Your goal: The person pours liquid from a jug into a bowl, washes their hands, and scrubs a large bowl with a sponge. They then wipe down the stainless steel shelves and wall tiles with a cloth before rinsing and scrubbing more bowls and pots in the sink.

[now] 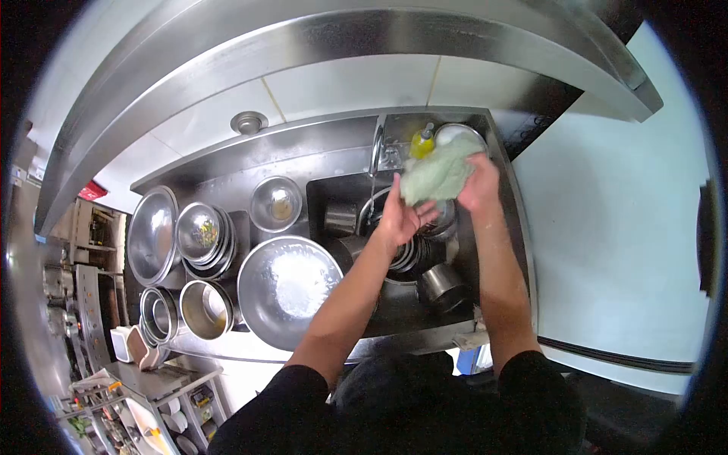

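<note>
A pale green cloth [441, 171] is bunched up above the right part of the sink. My right hand [481, 184] is closed on the cloth's right side. At its lower left edge is my left hand [404, 215], palm up with the fingers apart; whether it touches the cloth is hard to tell. Behind the cloth stand a bottle of yellow liquid [422, 144] and a partly hidden metal bowl [462, 132]. Below my hands, the sink basin [394, 322] holds stacked metal bowls and a metal pot [443, 287] tipped on its side.
A faucet [376, 148] runs a thin stream into the basin. Left of it, a large metal bowl [291, 291], a smaller bowl [276, 204] and stacked bowls [200, 231] cover the counter. A steel shelf [364, 34] arches overhead. A white surface [614, 243] lies to the right.
</note>
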`<state>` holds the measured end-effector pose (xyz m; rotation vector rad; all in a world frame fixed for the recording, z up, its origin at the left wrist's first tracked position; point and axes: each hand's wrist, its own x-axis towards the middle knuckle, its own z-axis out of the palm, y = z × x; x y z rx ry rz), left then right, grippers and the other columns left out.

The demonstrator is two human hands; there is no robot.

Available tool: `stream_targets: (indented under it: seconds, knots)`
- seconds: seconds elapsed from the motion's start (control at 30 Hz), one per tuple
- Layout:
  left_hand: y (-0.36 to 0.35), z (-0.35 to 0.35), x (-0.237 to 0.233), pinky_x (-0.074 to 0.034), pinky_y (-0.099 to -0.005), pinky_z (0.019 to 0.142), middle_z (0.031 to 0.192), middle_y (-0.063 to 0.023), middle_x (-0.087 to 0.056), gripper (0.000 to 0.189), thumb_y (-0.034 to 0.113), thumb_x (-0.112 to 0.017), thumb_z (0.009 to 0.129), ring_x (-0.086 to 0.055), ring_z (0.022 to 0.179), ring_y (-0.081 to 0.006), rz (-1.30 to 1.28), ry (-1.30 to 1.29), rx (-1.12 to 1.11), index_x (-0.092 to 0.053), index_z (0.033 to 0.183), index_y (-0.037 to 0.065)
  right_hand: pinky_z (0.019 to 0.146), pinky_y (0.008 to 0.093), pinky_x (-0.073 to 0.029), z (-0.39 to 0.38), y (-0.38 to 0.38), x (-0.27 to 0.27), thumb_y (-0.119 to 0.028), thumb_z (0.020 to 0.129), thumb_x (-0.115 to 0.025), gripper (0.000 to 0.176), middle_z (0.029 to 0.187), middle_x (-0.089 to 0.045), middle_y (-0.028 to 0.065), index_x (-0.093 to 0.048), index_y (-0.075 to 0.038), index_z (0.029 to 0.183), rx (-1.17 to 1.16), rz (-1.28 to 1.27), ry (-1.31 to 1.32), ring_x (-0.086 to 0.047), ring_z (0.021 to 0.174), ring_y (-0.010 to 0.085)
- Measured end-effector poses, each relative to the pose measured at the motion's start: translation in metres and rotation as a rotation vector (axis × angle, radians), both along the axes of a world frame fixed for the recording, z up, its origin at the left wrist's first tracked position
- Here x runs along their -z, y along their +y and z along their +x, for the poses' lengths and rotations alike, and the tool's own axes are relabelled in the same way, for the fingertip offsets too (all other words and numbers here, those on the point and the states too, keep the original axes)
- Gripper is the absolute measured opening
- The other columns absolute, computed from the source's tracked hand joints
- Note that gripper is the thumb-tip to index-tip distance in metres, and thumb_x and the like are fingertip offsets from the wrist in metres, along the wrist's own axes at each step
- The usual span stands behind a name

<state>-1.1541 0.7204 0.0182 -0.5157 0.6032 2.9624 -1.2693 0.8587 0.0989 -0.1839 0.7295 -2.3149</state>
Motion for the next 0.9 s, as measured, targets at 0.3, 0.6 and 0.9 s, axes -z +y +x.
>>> stream_targets:
  seconds: [0.3,0.6,0.9]
  knots:
    - [-0.048,0.010,0.100,-0.054,-0.0410,0.084,0.109,-0.0131,-0.069,0.066,0.059,-0.049,0.099,-0.067,0.096,-0.0251,-0.549,-0.581,-0.375,-0.063,0.120,-0.002,0.101,0.0399,-0.044,0.124,-0.096,0.141,-0.029,0.093,-0.067,0.046,0.129,-0.059,0.0176,-0.055,-0.006,0.131,0.433,1.025,0.905,-0.057,0.117,0.0324]
    - [-0.084,0.044,0.065,-0.051,-0.0359,0.082,0.107,-0.0083,-0.066,0.036,0.032,-0.052,0.103,-0.062,0.094,-0.0205,-0.759,-0.547,-0.159,-0.062,0.120,0.002,0.087,0.0388,-0.047,0.053,-0.175,0.238,-0.041,0.098,-0.060,0.040,0.095,-0.066,0.0149,-0.065,-0.005,0.115,0.057,0.926,0.353,-0.062,0.092,0.0234]
    - [-0.109,0.029,0.047,-0.045,-0.0328,0.090,0.101,-0.0069,-0.063,0.018,0.015,-0.063,0.096,-0.057,0.101,-0.0207,-1.551,0.077,-0.221,-0.068,0.109,0.003,0.116,0.0540,-0.026,0.000,-0.138,0.196,-0.037,0.094,-0.061,0.074,0.154,-0.034,0.0226,-0.033,0.003,0.149,0.476,1.588,1.328,-0.036,0.140,0.0392]
